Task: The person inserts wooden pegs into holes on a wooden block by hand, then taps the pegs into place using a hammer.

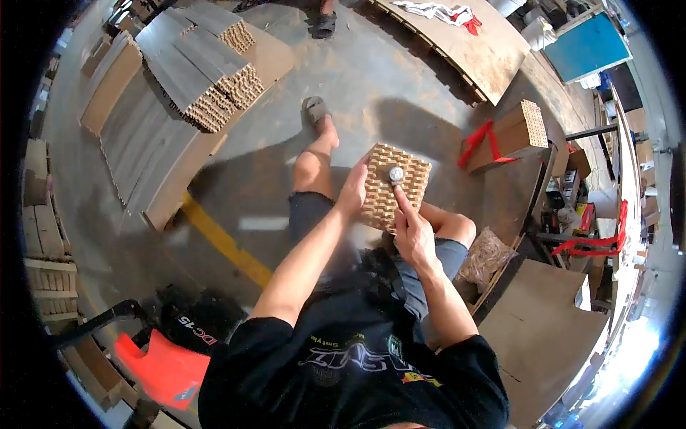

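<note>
In front of my lap is a square-faced brown block [411,159] with a ridged, gold-and-brown pattern like corrugated cardboard ends, tilted toward me. My left hand [352,189] grips it along its left edge, the far-side fingers hidden behind it. A small round silver piece [396,174] with a darker lower part sits against the patterned face. Reaching up from the lower right, my right hand [414,232] has its index finger stretched to that piece, the fingertip at its lower side. Its other fingers are curled, and what they may hold is hidden.
A large stack of grey cardboard strips [189,64] stands at far left. A wooden board [457,43] with white and red cloth lies at far right. Nearer right are a red-strapped cardboard bundle [511,136] and a plastic bag [487,257]. An orange-red machine part [168,368] sits lower left.
</note>
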Motion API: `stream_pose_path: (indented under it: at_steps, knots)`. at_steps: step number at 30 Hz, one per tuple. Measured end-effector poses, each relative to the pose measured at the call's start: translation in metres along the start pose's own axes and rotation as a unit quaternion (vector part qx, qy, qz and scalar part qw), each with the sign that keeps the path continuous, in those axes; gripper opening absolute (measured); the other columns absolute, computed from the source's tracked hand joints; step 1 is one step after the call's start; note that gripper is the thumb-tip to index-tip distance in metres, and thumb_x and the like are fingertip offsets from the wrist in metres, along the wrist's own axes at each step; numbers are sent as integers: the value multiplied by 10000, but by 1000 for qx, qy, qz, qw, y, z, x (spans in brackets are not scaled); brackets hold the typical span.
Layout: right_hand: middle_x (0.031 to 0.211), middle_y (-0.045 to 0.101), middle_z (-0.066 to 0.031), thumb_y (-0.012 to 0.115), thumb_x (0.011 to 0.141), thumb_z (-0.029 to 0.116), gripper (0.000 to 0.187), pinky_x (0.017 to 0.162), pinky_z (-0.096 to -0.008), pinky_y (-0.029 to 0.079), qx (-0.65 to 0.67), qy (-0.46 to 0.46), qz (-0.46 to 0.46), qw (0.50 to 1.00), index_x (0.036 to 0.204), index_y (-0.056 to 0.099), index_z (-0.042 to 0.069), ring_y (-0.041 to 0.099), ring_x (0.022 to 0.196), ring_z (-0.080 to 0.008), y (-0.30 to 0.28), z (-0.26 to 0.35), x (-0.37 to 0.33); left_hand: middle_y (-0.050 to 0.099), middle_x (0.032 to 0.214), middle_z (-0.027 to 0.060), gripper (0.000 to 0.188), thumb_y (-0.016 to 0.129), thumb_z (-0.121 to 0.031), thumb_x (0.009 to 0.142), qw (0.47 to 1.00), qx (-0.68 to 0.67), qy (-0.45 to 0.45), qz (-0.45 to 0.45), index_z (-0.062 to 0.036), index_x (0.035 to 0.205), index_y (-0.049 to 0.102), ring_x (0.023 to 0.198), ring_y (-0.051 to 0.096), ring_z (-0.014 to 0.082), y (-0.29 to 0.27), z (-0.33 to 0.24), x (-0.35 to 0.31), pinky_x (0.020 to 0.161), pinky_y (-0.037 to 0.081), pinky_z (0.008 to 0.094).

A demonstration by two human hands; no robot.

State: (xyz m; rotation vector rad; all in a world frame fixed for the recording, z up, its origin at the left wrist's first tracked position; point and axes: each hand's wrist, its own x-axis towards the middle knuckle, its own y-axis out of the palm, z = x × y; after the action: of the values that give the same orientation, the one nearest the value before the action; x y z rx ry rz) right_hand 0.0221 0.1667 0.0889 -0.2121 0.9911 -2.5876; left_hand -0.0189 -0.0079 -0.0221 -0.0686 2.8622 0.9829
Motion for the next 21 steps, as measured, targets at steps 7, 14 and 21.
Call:
stream_pose_path:
  at_steps: [7, 14, 21]
  knots:
    - [1128, 686, -307, 511, 1035, 132, 484, 879, -472, 545, -17, 74, 79, 994, 1513, 489, 201, 693, 1029, -434, 0, 11, 7, 640, 1292, 97, 472, 338, -283, 1094, 995, -15, 68, -67, 3, 1453, 450, 1186, 620, 180, -1, 13, 0, 1022, 513, 352]
    - [1163, 688, -281, 529, 1019, 74, 517, 902, -434, 548, -37, 118, 127, 984, 1524, 475, 173, 702, 1025, -407, -6, 16, 3, 529, 1433, 100, 586, 340, -411, 1098, 998, 46, -18, -41, -50, 1559, 363, 1273, 523, 177, 21, -39, -12, 1028, 474, 350]
    - [1027, 689, -277, 492, 993, 125, 572, 758, -561, 535, -102, 120, 102, 982, 1553, 409, 208, 679, 879, -442, 9, -21, -12, 653, 1258, 93, 335, 475, -198, 1059, 994, -51, 59, -70, -28, 1324, 588, 1165, 613, 174, -77, 90, 27, 1024, 503, 348]
